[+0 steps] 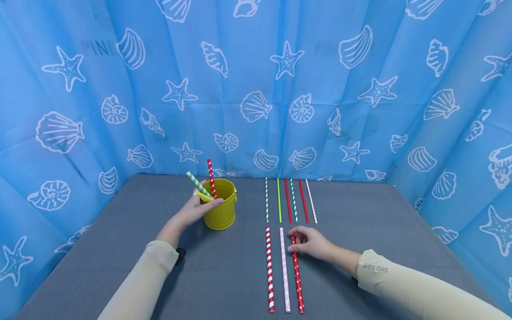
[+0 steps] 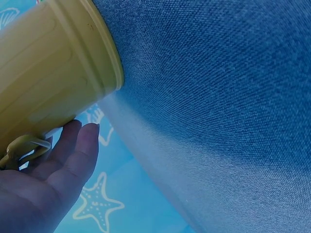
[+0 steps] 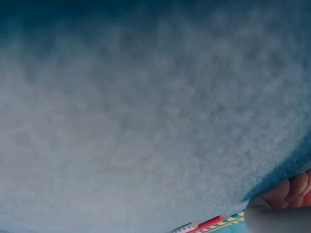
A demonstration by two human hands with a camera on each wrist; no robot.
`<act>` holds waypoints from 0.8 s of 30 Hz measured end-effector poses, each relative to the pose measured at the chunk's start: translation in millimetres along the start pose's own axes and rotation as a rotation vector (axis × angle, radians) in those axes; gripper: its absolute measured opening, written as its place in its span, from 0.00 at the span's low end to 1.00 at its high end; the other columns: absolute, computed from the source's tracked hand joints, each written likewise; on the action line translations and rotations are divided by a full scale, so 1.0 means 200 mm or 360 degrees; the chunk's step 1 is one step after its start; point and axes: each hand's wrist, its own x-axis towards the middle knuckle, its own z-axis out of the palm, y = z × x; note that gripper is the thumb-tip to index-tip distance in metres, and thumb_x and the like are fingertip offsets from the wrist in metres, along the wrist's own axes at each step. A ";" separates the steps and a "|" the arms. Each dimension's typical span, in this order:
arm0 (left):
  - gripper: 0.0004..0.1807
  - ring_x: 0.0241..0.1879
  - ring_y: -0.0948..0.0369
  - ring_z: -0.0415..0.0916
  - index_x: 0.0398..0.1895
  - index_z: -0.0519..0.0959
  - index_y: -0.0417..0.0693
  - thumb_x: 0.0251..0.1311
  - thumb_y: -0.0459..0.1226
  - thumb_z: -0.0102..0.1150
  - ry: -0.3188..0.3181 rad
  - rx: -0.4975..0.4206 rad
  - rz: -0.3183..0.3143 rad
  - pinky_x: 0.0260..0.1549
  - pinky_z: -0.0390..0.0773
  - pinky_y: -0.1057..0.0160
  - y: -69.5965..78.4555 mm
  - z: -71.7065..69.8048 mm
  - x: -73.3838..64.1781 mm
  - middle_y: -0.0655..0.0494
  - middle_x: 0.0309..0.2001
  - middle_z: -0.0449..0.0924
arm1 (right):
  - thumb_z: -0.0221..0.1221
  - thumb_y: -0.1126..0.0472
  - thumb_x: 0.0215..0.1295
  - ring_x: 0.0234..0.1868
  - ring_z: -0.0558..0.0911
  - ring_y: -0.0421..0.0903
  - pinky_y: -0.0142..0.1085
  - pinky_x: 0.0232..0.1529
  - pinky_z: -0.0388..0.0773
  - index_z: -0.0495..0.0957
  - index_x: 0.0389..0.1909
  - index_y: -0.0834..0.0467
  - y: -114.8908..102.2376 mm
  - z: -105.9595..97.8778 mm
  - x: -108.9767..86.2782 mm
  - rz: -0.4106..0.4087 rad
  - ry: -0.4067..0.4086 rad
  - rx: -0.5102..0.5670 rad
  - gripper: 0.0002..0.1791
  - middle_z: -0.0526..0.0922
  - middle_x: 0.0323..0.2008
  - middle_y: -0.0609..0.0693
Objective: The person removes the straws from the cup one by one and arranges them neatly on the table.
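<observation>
My left hand (image 1: 194, 209) holds the left side of a yellow metal bucket (image 1: 220, 218), thumb across the front near the rim. In the left wrist view the fingers (image 2: 80, 150) lie against the bucket wall, beside a handle loop (image 2: 28, 145). Inside the bucket lean a green-and-white striped paper straw (image 1: 197, 183), a red straw with white dots (image 1: 211, 175) and a yellow straw (image 1: 203, 196). My right hand (image 1: 312, 243) pinches the far end of another red white-dotted straw (image 1: 297, 275), which lies on the table. Curled fingers (image 3: 277, 194) show in the right wrist view.
Left of that straw lie a pink dotted straw (image 1: 284, 271) and a red-and-white striped straw (image 1: 270, 271). Behind is a row of several thinner straws, among them a lime green one (image 1: 279, 200) and a white dotted one (image 1: 311, 202). A blue shell-print curtain (image 1: 256, 133) surrounds the grey table (image 1: 224, 275).
</observation>
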 end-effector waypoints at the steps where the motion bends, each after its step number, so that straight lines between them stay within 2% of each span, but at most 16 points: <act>1: 0.53 0.71 0.40 0.46 0.76 0.31 0.46 0.65 0.49 0.58 0.0002 0.0001 -0.0002 0.66 0.48 0.36 0.00 0.00 0.00 0.34 0.73 0.43 | 0.69 0.63 0.56 0.25 0.69 0.40 0.30 0.24 0.67 0.75 0.53 0.70 0.00 0.00 -0.01 -0.0004 -0.0006 -0.0039 0.25 0.71 0.25 0.46; 8: 0.53 0.70 0.41 0.46 0.76 0.31 0.46 0.65 0.49 0.58 -0.0003 -0.0015 -0.0013 0.66 0.48 0.36 -0.01 0.00 0.00 0.34 0.72 0.43 | 0.70 0.55 0.55 0.27 0.66 0.39 0.32 0.26 0.63 0.67 0.64 0.72 -0.01 -0.02 -0.07 -0.0042 -0.0068 -0.0294 0.41 0.68 0.27 0.47; 13: 0.52 0.71 0.40 0.45 0.76 0.31 0.46 0.66 0.48 0.58 -0.0007 -0.0038 -0.0034 0.66 0.47 0.36 -0.01 0.00 0.01 0.34 0.73 0.42 | 0.71 0.50 0.54 0.27 0.64 0.38 0.32 0.26 0.59 0.67 0.65 0.71 -0.02 -0.02 -0.09 -0.0024 -0.0086 -0.0421 0.44 0.66 0.26 0.45; 24: 0.52 0.71 0.40 0.45 0.76 0.31 0.47 0.66 0.48 0.58 -0.0004 -0.0030 -0.0024 0.66 0.48 0.36 -0.02 0.00 0.01 0.34 0.73 0.42 | 0.70 0.51 0.55 0.26 0.63 0.38 0.32 0.25 0.58 0.66 0.67 0.69 -0.01 -0.03 -0.08 0.0022 -0.0135 -0.0419 0.44 0.66 0.26 0.45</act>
